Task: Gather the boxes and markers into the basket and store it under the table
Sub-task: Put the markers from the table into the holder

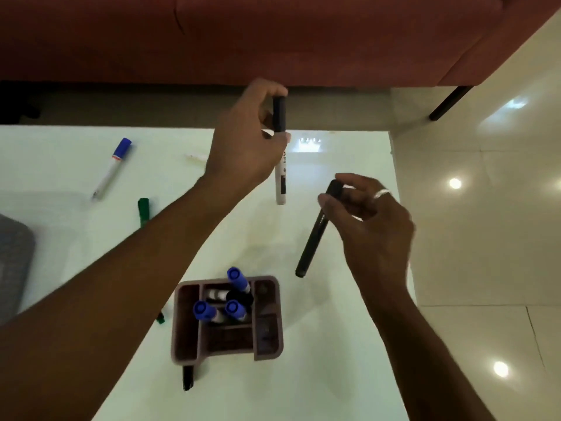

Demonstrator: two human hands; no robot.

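Note:
My left hand [246, 141] grips a white marker with a black cap [280, 165], held upright above the table's far side. My right hand [370, 220] pinches the top of an all-black marker [314, 238], which slants down to the left above the table. A brown compartmented organizer [185, 326] stands on the white table [334, 344] near me, with three blue-capped markers [206, 309] and a black one upright inside. A blue-capped marker [112, 168] lies at the far left. My left forearm partly covers a green marker [143, 211].
A grey basket corner [13, 265] shows at the left edge. A black marker [188, 378] pokes out below the organizer, and a pale marker [195, 158] lies behind my left hand. A red sofa [273, 38] stands beyond the table; tiled floor [485, 238] lies to the right.

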